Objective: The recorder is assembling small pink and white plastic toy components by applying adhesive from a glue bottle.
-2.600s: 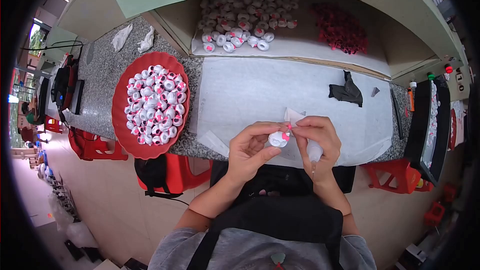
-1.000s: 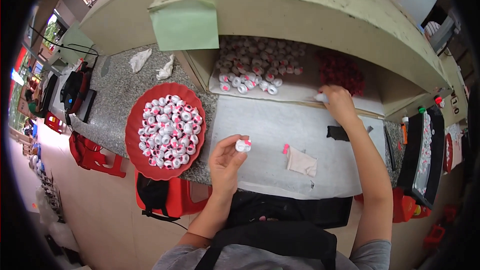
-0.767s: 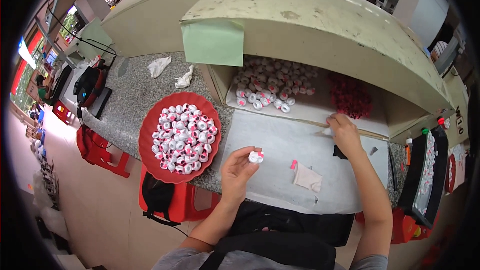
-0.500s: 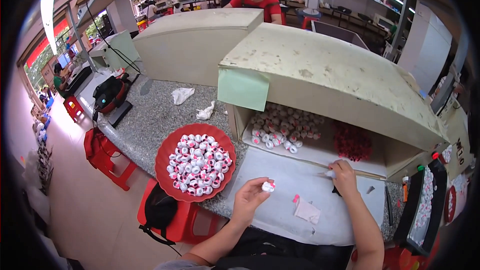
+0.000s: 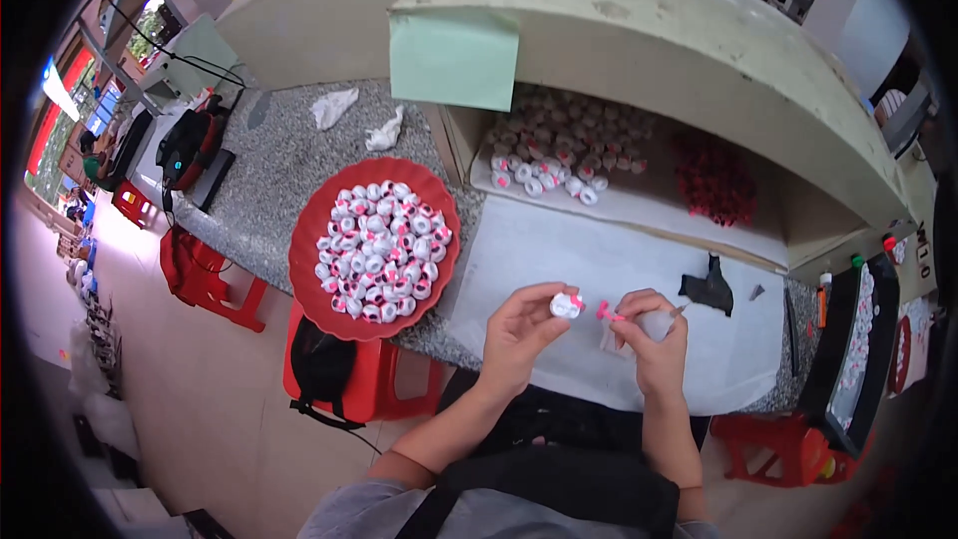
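My left hand (image 5: 519,334) pinches a small round white piece (image 5: 567,306) with pink bits on it, held above the white work sheet (image 5: 519,250). Close to its right, my right hand (image 5: 654,344) is closed around a small translucent squeeze bottle (image 5: 658,323) whose thin tip points right. The right fingertips also pinch a tiny pink piece (image 5: 608,312); its exact shape is too small to tell. Below the fingers, a pale pinkish scrap is partly hidden. A red fluted bowl (image 5: 304,269) heaped with similar white-and-pink pieces stands left of my left hand.
Under the cream shelf box (image 5: 639,50) lie a pile of white pieces (image 5: 569,145) and a dark red-pink heap (image 5: 716,180). A black cloth (image 5: 709,286) rests on the sheet. Right stands a black tray (image 5: 848,369); red stools (image 5: 399,389) are below the table edge.
My right hand has come back from the shelf front toward my left hand, with the bottle in it, and now pinches a pink piece. My left hand has moved slightly right. The view has tilted down.
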Demonstrator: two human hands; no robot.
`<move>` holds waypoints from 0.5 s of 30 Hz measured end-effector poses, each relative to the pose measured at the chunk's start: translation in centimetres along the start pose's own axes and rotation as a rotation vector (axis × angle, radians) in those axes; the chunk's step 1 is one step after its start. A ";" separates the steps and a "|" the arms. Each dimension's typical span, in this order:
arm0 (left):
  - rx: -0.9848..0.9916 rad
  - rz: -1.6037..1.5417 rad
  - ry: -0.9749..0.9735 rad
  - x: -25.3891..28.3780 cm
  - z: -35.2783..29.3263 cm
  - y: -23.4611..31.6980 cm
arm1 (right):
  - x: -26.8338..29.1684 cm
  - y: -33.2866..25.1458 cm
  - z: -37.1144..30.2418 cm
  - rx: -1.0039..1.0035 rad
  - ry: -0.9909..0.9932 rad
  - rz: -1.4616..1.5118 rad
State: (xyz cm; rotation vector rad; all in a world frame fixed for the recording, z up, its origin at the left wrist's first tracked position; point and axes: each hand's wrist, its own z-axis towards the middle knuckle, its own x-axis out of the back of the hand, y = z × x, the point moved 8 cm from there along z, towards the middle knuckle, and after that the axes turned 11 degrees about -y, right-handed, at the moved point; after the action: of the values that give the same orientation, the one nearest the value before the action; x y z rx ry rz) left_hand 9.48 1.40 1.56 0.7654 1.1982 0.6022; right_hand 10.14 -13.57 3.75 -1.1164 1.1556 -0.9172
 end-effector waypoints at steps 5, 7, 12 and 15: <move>-0.069 0.179 -0.068 -0.3 0.4 0.5 | -0.6 0.2 -0.7 0.017 -0.003 0.101; -0.074 0.181 -0.060 -0.5 0.1 0.4 | -0.9 0.2 -1.0 0.011 -0.011 0.113; -0.200 0.515 -0.159 -1.6 -0.6 1.2 | -2.1 0.2 -1.2 0.021 -0.084 0.194; -0.265 0.605 -0.188 -1.9 -0.7 1.5 | -2.4 1.1 -1.1 -0.005 -0.089 0.296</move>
State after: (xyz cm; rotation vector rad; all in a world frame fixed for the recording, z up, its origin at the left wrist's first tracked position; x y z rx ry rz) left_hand 8.27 1.03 3.75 0.9357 0.6838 1.1349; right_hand 8.57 -11.23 3.20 -0.9489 1.2114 -0.6296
